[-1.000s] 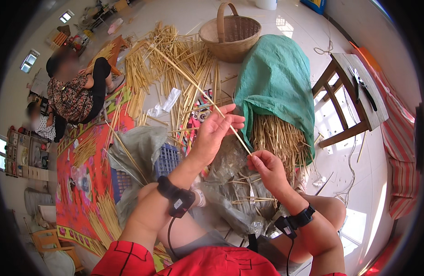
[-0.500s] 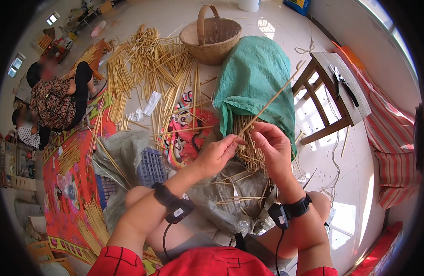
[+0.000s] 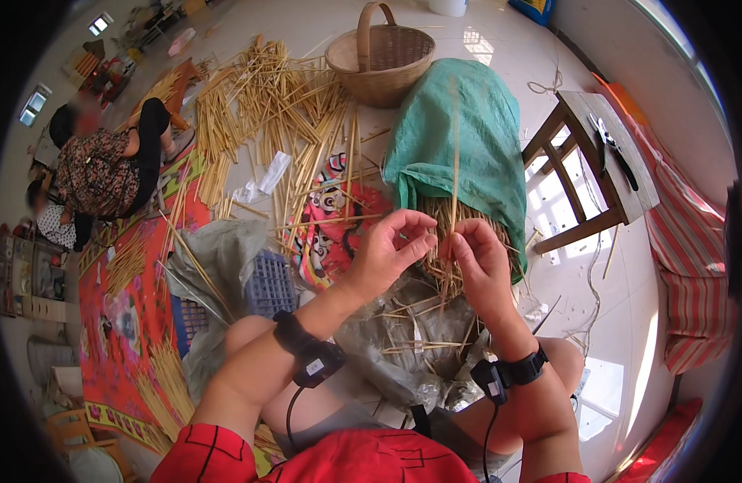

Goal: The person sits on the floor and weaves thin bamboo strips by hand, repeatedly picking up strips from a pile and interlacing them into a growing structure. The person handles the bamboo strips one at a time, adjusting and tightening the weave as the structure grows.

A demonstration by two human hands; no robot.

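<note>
Head view: a green sack [image 3: 455, 121] lies ahead, stalks [image 3: 488, 241] filling its near mouth. The left hand [image 3: 393, 248], fingers half curled, is just beside one long straw [image 3: 455, 165]; whether it touches cannot be told. The right hand [image 3: 482, 256] pinches that straw, its axis nearly vertical in view, far end against the sack.

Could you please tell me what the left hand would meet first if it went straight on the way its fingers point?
Most likely the long straw pinched in the right hand, just ahead of the left hand, though depth is hard to judge from this single view.
</note>
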